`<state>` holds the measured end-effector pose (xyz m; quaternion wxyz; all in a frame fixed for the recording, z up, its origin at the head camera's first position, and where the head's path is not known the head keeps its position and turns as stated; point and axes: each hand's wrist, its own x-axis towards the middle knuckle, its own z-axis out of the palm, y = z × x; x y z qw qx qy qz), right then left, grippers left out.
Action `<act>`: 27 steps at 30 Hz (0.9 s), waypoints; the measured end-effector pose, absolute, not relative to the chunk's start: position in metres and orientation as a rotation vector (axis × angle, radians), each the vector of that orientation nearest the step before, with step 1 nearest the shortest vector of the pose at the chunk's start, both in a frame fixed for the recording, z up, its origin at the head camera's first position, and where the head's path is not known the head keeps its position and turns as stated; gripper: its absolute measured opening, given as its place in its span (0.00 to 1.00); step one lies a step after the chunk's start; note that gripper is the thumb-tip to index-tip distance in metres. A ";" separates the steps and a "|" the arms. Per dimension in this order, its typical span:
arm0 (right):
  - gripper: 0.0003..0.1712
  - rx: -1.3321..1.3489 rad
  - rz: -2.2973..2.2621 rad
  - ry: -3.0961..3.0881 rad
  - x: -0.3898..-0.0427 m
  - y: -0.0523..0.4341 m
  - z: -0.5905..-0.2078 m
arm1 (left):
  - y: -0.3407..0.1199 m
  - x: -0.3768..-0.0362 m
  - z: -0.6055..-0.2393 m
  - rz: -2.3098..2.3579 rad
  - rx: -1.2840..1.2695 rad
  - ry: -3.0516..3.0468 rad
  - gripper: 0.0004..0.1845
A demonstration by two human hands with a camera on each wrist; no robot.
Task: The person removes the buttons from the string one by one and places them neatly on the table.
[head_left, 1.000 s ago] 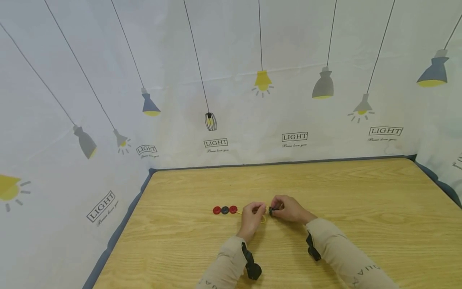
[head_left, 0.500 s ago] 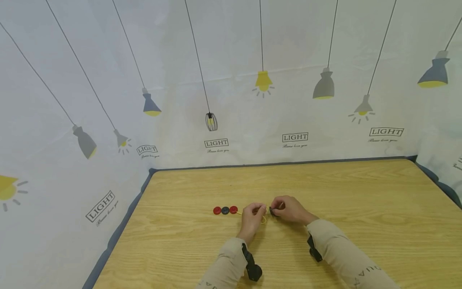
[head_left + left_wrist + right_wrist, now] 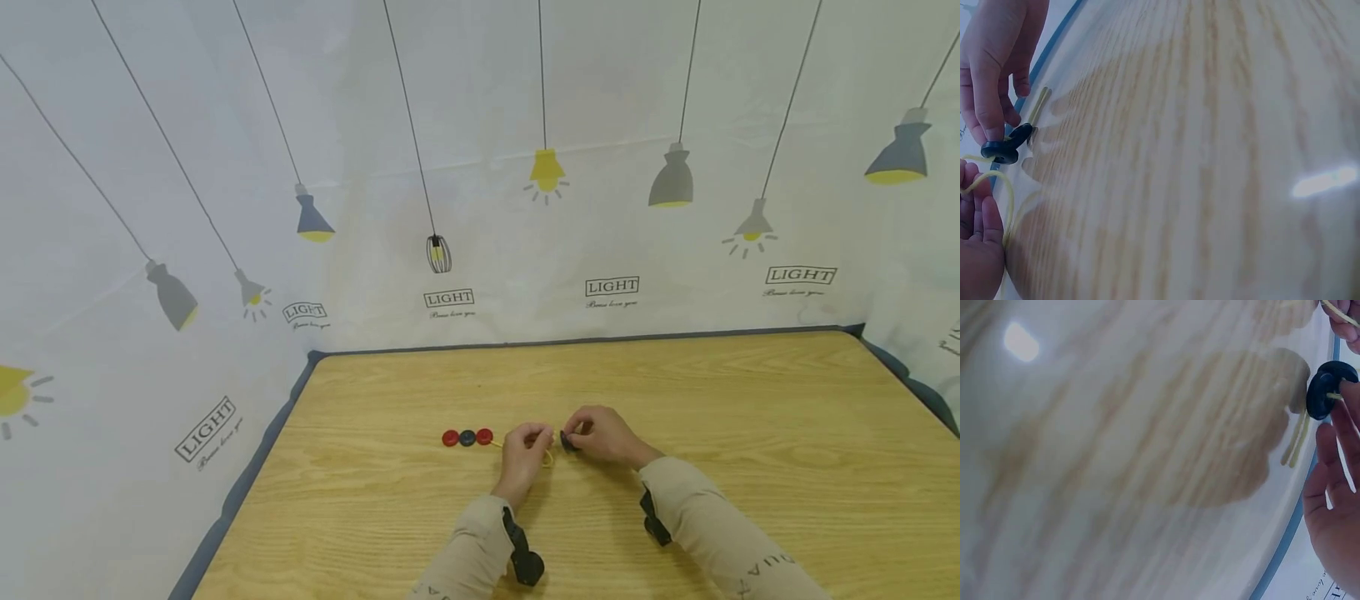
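Observation:
Three buttons lie in a row on the wooden table (image 3: 750, 433): a red button (image 3: 450, 438), a dark button (image 3: 467, 437) and another red button (image 3: 484, 436), strung on a thin yellow cord (image 3: 497, 443). My left hand (image 3: 525, 446) pinches that yellow cord (image 3: 997, 178) just right of the row. My right hand (image 3: 600, 433) pinches a black button (image 3: 567, 441) between thumb and fingers, close to the left hand. The cord passes through the black button (image 3: 1321, 392), which hangs just above the table in the black button's (image 3: 1005, 145) wrist views.
A white curtain printed with hanging lamps (image 3: 547, 167) closes off the back and left side of the table. A grey-blue edge strip (image 3: 247, 483) runs along the table's left and far sides. Black wrist straps (image 3: 521, 554) sit on both sleeves.
Both hands stay almost still; the right hand's fingers have shifted slightly on the black button, moving it a touch nearer the left hand.

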<state>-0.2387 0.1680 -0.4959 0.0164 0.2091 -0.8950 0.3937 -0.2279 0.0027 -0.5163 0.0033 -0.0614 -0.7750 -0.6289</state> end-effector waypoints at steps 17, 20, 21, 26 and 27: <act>0.04 0.616 1.230 -2.732 -0.239 0.169 -0.500 | 0.002 -0.227 -0.514 -1.950 -0.186 -2.472 0.09; 0.04 0.605 1.239 -2.739 -0.239 0.169 -0.501 | 0.002 -0.227 -0.514 -1.943 -0.191 -2.475 0.09; 0.03 0.607 1.242 -2.739 -0.239 0.170 -0.500 | 0.002 -0.227 -0.514 -1.941 -0.190 -2.476 0.09; 0.03 0.657 1.273 -2.721 -0.238 0.170 -0.499 | 0.001 -0.226 -0.512 -1.942 -0.187 -2.478 0.09; 0.03 0.660 1.281 -2.724 -0.238 0.170 -0.498 | 0.001 -0.226 -0.512 -1.944 -0.183 -2.478 0.09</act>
